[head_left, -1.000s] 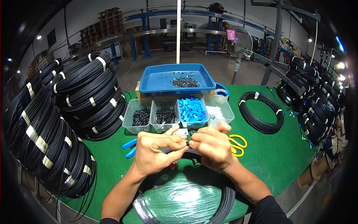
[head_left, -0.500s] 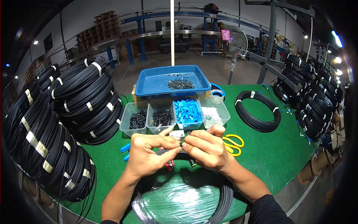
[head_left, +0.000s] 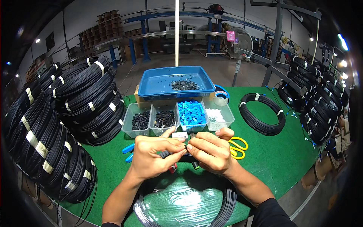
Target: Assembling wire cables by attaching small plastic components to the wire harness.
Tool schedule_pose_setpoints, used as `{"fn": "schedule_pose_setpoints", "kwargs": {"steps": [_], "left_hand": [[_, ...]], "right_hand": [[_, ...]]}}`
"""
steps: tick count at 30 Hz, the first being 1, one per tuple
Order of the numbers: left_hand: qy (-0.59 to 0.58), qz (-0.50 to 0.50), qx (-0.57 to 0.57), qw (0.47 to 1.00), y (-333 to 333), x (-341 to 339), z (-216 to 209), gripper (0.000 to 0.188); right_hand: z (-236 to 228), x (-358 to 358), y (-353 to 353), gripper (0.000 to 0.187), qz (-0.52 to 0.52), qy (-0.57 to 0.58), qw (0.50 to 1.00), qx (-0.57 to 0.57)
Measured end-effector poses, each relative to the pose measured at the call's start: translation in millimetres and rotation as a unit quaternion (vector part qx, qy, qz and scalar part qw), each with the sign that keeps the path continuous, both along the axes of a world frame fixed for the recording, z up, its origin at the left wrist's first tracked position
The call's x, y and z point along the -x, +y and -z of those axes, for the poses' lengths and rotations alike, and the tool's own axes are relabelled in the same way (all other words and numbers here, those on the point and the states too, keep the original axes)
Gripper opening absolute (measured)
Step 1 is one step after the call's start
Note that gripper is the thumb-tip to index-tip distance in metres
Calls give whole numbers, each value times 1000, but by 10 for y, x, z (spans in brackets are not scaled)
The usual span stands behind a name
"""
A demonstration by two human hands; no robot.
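— Both hands are staying put since the earlier frame, meeting above the bench (head_left: 287,166) near edge. Grip?

— Left hand (head_left: 153,157) and right hand (head_left: 211,151) are pinching the black cable end (head_left: 186,146) closed between fingertips, steadying it over the wrapped coil (head_left: 185,206).

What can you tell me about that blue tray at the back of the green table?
The shallow blue plastic tray is rectangular with rounded corners and a raised rim. It sits level at the far side of the green table, propped above the tabletop, apparently on a brownish box, just behind the row of four clear plastic bins. Most of its floor is bare; a small heap of dark little parts lies right of centre, with a few strays. Neither hand touches it.
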State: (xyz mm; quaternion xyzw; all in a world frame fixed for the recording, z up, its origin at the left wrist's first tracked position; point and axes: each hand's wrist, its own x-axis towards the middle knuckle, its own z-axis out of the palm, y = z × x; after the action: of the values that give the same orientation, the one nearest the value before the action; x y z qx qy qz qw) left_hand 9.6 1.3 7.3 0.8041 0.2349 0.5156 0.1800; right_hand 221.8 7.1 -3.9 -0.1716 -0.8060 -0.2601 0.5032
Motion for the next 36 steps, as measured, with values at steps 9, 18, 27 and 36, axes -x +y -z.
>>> {"fn": "schedule_pose_setpoints", "kwargs": {"steps": [9, 18, 27, 36], "left_hand": [[76, -29, -194, 978, -67, -12, -45, 19], [12, -28, -9, 1000, 12, 8, -12, 6], [13, -50, -68, 996, -23, -21, 40, 15], [195, -56, -301, 932, -43, 32, -52, 18]], "right_hand": [[-213, -46, -138, 8, -56, 78, 900, 425], [-36, -29, 9, 22, -92, 37, 942, 320], [29, 64, 11, 13, -28, 17, 999, 39], [-75, -5, -43, 8, -118, 98, 829, 538]]}}
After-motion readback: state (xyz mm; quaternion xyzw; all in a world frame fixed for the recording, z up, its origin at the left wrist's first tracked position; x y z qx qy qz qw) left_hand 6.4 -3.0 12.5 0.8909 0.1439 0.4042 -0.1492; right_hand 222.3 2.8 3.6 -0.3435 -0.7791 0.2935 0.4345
